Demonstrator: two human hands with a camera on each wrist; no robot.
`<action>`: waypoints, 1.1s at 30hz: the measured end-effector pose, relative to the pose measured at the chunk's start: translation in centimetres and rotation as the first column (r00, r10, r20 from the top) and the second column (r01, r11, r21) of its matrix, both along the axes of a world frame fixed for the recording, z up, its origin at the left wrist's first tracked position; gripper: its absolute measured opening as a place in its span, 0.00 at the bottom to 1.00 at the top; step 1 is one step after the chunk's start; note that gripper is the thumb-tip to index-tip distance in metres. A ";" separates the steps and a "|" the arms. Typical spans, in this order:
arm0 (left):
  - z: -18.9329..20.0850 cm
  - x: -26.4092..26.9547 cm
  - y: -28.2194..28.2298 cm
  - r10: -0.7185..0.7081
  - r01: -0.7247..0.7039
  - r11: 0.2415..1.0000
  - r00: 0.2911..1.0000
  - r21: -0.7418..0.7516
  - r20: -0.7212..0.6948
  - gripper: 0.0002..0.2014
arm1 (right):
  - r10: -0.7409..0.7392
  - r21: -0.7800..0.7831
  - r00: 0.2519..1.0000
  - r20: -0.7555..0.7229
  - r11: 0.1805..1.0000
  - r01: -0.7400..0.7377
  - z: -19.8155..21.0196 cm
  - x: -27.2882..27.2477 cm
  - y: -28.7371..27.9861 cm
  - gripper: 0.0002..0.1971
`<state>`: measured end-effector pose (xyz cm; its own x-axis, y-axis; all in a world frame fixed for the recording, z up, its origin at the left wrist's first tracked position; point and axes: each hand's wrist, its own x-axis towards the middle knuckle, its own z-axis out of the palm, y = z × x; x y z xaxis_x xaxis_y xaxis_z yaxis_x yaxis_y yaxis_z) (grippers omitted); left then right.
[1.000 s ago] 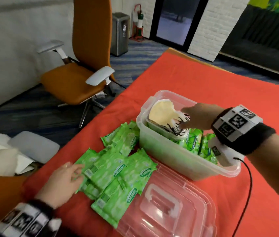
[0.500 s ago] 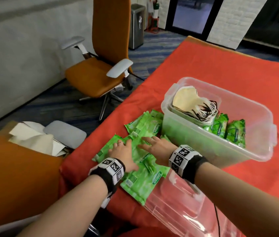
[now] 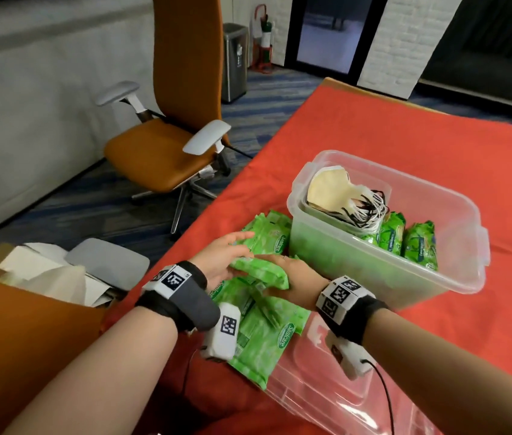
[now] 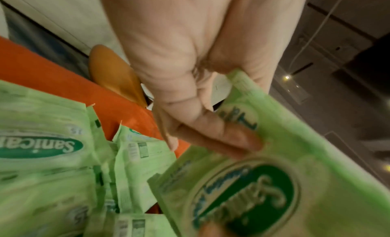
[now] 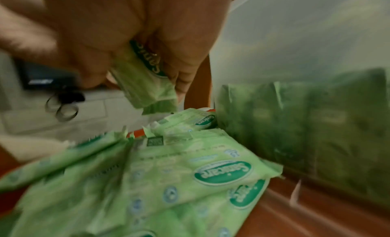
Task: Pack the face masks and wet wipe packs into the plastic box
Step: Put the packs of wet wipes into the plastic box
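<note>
A clear plastic box [image 3: 342, 271] stands on the red tablecloth, holding cream face masks [image 3: 333, 189] at its left end and upright green wet wipe packs [image 3: 405, 243] beside them. In front of it, to the left, lies a loose pile of green wet wipe packs [image 3: 267, 334]. Both hands meet over that pile around a lifted pack [image 3: 261, 271]. My left hand [image 3: 226, 259] pinches a pack [image 4: 274, 182] with its thumb [image 4: 221, 132] on top. My right hand [image 5: 147, 70] grips a pack [image 5: 147, 84] next to the box wall [image 5: 295, 57]. Whether it is one pack or more, I cannot tell.
The box's clear lid [image 3: 326, 390] lies flat at the near table edge, partly under the pile. An orange office chair [image 3: 166, 146] stands left of the table, and an open carton with paper [image 3: 44, 271] sits near my left arm. Red cloth [image 3: 405, 136] stretches behind the box.
My right hand left the masks in the box and came down to the pile beside my left hand. Both hands lay flat on the packs, then lifted a pack off the pile.
</note>
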<state>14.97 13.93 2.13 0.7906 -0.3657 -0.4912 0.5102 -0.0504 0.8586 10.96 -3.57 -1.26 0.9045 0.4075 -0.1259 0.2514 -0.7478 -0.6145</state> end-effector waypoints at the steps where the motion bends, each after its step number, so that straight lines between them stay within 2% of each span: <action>1: 0.0 0.2 0.1 0.025 -0.025 0.999 1.000 -0.032 -0.012 0.11 | -0.107 0.089 0.994 0.007 0.990 0.106 0.1 0.2 -0.1 0.26; 2: 0.2 0.3 0.4 0.052 -0.055 0.996 0.998 -0.072 -0.036 0.11 | -0.215 0.178 0.976 -0.042 0.959 0.220 0.1 0.3 -0.3 0.21; 4: -0.2 0.6 0.8 0.074 -0.077 0.995 0.997 -0.060 -0.038 0.21 | -0.325 0.363 0.922 -0.210 0.850 0.382 0.3 0.5 -0.6 0.15; 5: -0.5 0.5 0.8 0.049 -0.049 0.999 0.999 -0.021 0.006 0.23 | -0.320 0.445 0.900 -0.294 0.788 0.426 0.4 0.6 -0.7 0.14; 7: -1.2 0.0 0.4 0.007 -0.013 0.999 0.993 0.049 0.118 0.17 | -0.256 0.539 0.885 -0.389 0.715 0.444 0.9 0.6 -0.4 0.15; 9: -1.9 -0.7 -0.2 0.016 -0.023 0.999 0.985 0.039 0.174 0.12 | -0.204 0.536 0.895 -0.396 0.741 0.406 0.9 0.7 0.1 0.16; 11: -2.8 -0.9 -0.5 0.081 -0.081 0.997 0.985 -0.007 0.154 0.11 | -0.212 0.396 0.913 -0.348 0.850 0.348 0.5 0.8 0.2 0.19; 13: -3.6 -0.7 -0.2 0.193 -0.193 0.981 0.974 -0.009 0.116 0.10 | -0.215 0.134 0.945 -0.244 0.958 0.253 0.1 0.8 -0.6 0.25; 15: -5.0 0.0 0.8 0.295 -0.301 0.953 0.949 0.040 0.114 0.13 | -0.143 -0.116 0.976 -0.164 0.985 0.125 -0.7 0.6 -1.7 0.37; 17: -6.3 0.4 1.8 0.352 -0.365 0.927 0.926 0.084 0.138 0.18 | -0.059 -0.384 0.979 -0.193 0.923 -0.020 -1.5 0.4 -2.6 0.48; 18: -6.2 0.4 2.2 0.383 -0.397 0.913 0.913 0.091 0.138 0.20 | -0.038 -0.515 0.970 -0.242 0.852 -0.095 -1.8 0.3 -2.8 0.53; 20: -6.3 0.3 2.7 0.426 -0.438 0.894 0.896 0.095 0.129 0.29 | 0.004 -0.659 0.953 -0.304 0.722 -0.213 -2.1 0.0 -2.6 0.58; 21: -6.4 0.3 2.9 0.426 -0.443 0.891 0.891 0.102 0.157 0.36 | 0.045 -0.693 0.956 -0.290 0.679 -0.243 -2.1 -0.2 -2.2 0.57; 23: -6.1 0.2 3.0 0.368 -0.403 0.907 0.900 0.122 0.235 0.40 | 0.141 -0.723 0.965 -0.223 0.640 -0.261 -2.3 -0.3 -1.5 0.47; 25: -5.9 0.1 3.0 0.293 -0.348 0.929 0.900 0.128 0.324 0.35 | 0.219 -0.741 0.961 -0.171 0.614 -0.272 -2.4 -0.3 -0.9 0.36; 26: -5.8 0.1 2.9 0.257 -0.321 0.936 0.903 0.142 0.345 0.31 | 0.227 -0.747 0.959 -0.167 0.606 -0.273 -2.5 -0.3 -0.7 0.34; 28: -5.6 0.1 2.9 0.220 -0.280 0.951 0.911 0.131 0.348 0.22 | 0.198 -0.721 0.969 -0.146 0.649 -0.242 -2.7 -0.4 -0.7 0.38; 30: -6.0 0.1 3.1 0.229 -0.284 0.949 0.921 0.140 0.315 0.20 | 0.108 -0.634 0.992 -0.068 0.763 -0.126 -2.4 -0.6 -1.3 0.44; 31: -6.2 0.2 3.2 0.241 -0.295 0.943 0.923 0.152 0.299 0.20 | 0.028 -0.543 1.000 -0.007 0.839 -0.027 -2.1 -0.7 -1.5 0.44; 33: -6.1 0.2 3.3 0.265 -0.320 0.931 0.925 0.179 0.273 0.18 | -0.180 -0.238 0.982 0.050 0.953 0.186 -0.9 -0.7 -1.8 0.40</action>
<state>15.15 17.23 -3.95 0.9495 -0.0066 -0.3137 0.3103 -0.1284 0.9419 10.22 -5.41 -2.21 0.9652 0.1953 -0.1740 0.1105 -0.9075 -0.4053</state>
